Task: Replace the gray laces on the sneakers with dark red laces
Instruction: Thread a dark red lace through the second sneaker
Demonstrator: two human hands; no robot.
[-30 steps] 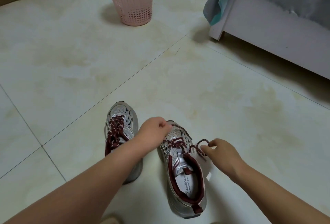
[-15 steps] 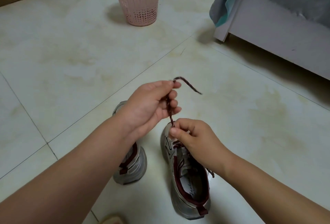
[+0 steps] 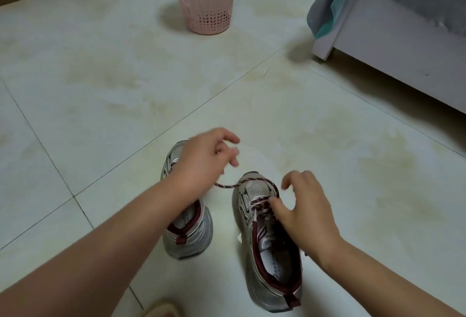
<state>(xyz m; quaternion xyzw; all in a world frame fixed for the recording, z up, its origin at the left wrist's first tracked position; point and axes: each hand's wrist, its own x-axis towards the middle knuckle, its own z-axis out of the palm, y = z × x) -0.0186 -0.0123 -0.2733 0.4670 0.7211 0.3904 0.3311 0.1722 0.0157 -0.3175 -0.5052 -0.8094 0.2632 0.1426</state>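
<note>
Two silver sneakers with dark red trim stand side by side on the tile floor. My left forearm covers much of the left sneaker (image 3: 187, 231). The right sneaker (image 3: 273, 273) carries a dark red lace (image 3: 262, 202) across its eyelets. One loose strand (image 3: 228, 186) runs left from its toe and ends at the heel of my left hand (image 3: 204, 159). That hand hovers blurred above the left sneaker's toe, fingers loosely apart, none pinching the strand. My right hand (image 3: 306, 213) rests its thumb on the lacing with its fingers spread.
A pink perforated basket (image 3: 208, 1) stands at the back of the floor. A white furniture frame (image 3: 393, 46) draped with grey cloth (image 3: 327, 1) fills the upper right. A beige object (image 3: 161, 310) pokes in at the bottom edge.
My left hand has dropped from holding the lace end raised above the shoe and its fingers have opened. My right hand has let go of its pinch and spread over the lacing.
</note>
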